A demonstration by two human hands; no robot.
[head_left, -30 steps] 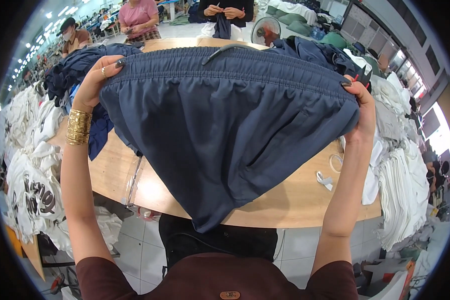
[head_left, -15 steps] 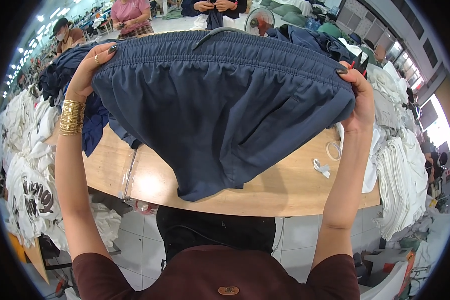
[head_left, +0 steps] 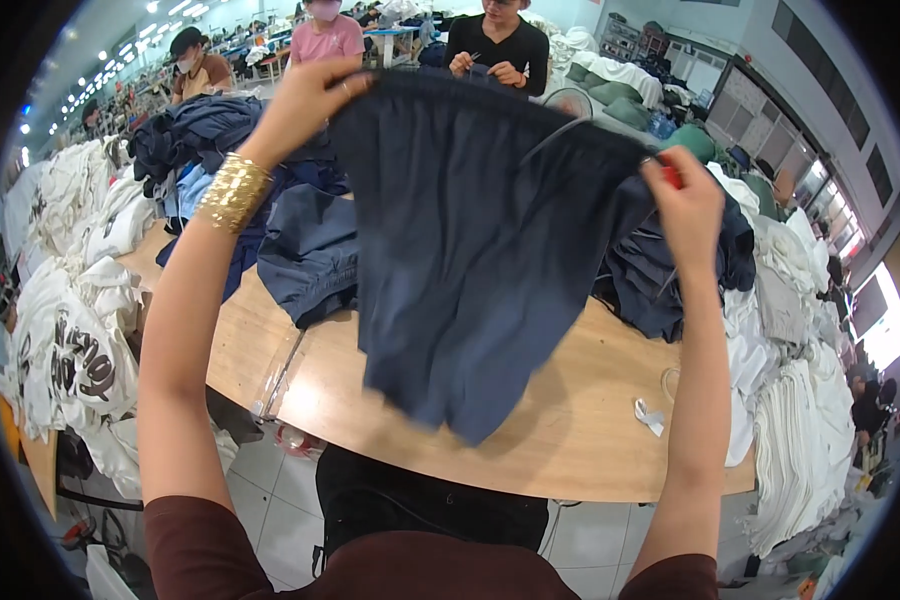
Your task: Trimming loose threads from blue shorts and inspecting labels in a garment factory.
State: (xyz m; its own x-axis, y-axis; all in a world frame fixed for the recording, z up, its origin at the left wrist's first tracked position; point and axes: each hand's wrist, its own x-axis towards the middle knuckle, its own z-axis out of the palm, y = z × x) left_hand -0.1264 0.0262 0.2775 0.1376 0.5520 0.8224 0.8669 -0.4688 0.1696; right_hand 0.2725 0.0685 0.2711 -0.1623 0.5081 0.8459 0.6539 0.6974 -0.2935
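A pair of dark blue shorts [head_left: 470, 250] with a gathered elastic waistband hangs in front of me, its lower part blurred by motion. My left hand [head_left: 315, 100] is closed on one end of the waistband. At the other end, my right hand [head_left: 685, 200] grips the waistband too; something red shows by its fingers, mostly hidden. A grey drawstring [head_left: 560, 138] dangles from the waistband near the right. The legs of the shorts hang above the wooden table [head_left: 590, 440].
Dark blue garments [head_left: 310, 250] lie on the table behind the shorts, with more at the right. White garments are heaped at the left [head_left: 80, 330] and stacked at the right [head_left: 795, 440]. A small white scrap [head_left: 648, 417] lies near my right forearm. Several people work beyond the table.
The shorts have swung from spread wide to hanging narrower, with the waistband sloping down to the right. My hands have come closer together, the left one moving rightward and up.
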